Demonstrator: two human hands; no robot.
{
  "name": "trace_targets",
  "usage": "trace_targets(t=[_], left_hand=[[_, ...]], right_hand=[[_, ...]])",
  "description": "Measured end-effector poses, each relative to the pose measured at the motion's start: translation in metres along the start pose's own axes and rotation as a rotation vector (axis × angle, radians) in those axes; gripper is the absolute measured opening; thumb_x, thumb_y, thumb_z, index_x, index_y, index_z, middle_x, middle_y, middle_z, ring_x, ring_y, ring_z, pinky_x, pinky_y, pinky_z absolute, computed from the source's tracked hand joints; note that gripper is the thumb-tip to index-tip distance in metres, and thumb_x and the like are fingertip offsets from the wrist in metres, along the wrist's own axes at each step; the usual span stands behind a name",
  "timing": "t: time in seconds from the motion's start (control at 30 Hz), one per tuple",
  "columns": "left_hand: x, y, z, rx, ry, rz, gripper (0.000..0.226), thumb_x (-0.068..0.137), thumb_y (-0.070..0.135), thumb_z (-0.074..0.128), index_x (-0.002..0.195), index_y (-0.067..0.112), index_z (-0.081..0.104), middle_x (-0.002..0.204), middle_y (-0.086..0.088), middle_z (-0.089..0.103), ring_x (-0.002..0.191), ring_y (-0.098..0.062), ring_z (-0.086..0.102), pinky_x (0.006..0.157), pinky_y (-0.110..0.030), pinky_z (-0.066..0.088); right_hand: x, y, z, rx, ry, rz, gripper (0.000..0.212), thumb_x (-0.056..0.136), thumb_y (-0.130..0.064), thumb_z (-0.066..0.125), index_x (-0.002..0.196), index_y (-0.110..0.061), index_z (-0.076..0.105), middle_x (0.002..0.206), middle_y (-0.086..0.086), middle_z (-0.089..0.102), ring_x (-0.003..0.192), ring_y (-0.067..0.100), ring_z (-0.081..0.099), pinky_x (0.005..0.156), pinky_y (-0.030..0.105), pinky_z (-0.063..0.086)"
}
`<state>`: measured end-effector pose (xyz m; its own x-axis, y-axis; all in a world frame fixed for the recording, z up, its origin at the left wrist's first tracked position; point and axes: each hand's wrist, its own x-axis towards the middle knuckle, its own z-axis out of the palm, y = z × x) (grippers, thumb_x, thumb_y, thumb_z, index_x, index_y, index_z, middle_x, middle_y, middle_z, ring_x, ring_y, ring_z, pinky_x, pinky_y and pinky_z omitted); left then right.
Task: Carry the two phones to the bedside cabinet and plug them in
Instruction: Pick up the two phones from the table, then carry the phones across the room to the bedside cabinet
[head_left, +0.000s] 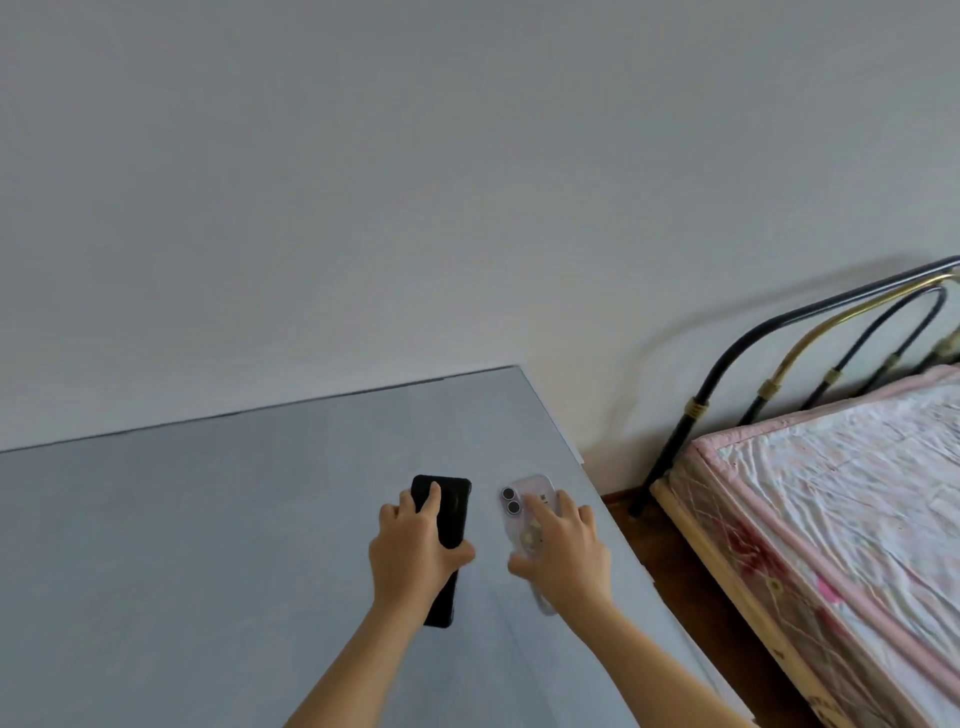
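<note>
Left hand (415, 551) gripped slim black phone (447, 519) | right hand (563, 556) clasped pale pink clear-cased phone (530, 499) | likely rigid, slick, breakable; hold by long edges

Plain pale wall (415, 182), grey tabletop (182, 545), metal-framed bed (810, 332), pink quilted mattress (857, 493), dark wooden floor (675, 571)

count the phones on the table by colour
black phone: 1, under the left hand
pale pink phone: 1, under the right hand
total: 2, both on the grey table
</note>
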<state>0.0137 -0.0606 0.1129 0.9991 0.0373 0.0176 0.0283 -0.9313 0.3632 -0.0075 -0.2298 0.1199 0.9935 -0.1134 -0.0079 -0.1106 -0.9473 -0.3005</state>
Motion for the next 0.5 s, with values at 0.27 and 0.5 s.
trace_targets(t=[0.27,0.5], left_hand=[[-0.023,0.038,-0.021,-0.028,-0.024,0.299,0.083,0.07,0.048,0.062,0.143,0.023,0.034,0.121,-0.002,0.052,0.101,-0.022,0.044,0.061,-0.026,0.042],[-0.071,0.08,-0.026,-0.02,-0.071,0.538,0.082,0.07,0.049,0.062,0.143,0.023,0.033,0.122,-0.003,0.051,0.103,-0.022,0.043,0.062,-0.027,0.039]], right_hand=[[-0.064,0.016,-0.041,-0.014,0.186,0.216,0.068,0.076,-0.047,0.063,0.136,-0.036,0.034,0.136,0.002,0.04,0.114,0.024,0.037,0.074,0.029,0.044],[-0.146,0.038,-0.061,-0.014,0.292,0.416,0.067,0.076,-0.046,0.064,0.136,-0.034,0.037,0.14,0.003,0.039,0.117,0.025,0.038,0.074,0.03,0.047]])
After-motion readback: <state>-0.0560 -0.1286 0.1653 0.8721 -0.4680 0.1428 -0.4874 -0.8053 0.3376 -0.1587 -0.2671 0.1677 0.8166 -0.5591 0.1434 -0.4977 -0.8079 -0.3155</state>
